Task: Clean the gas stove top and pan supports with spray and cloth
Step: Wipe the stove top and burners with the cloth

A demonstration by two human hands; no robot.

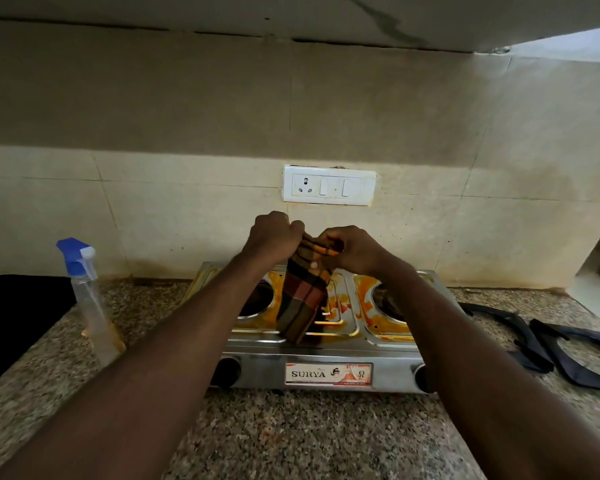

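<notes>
A two-burner steel gas stove (326, 355) stands on the granite counter, its top smeared with orange stains and its pan supports taken off. A checked brown and orange cloth (302, 299) hangs over the stove's middle. My left hand (274, 233) grips the cloth's top edge, and my right hand (352, 247) pinches the same edge just beside it. Two dark pan supports (548, 344) lie on the counter to the right of the stove. A clear spray bottle with a blue nozzle (87, 299) stands upright to the left.
A white socket and switch plate (329, 185) sits on the tiled wall behind the stove. A black object (18, 313) lies at the left edge of the granite counter (291, 438). A shelf underside runs overhead.
</notes>
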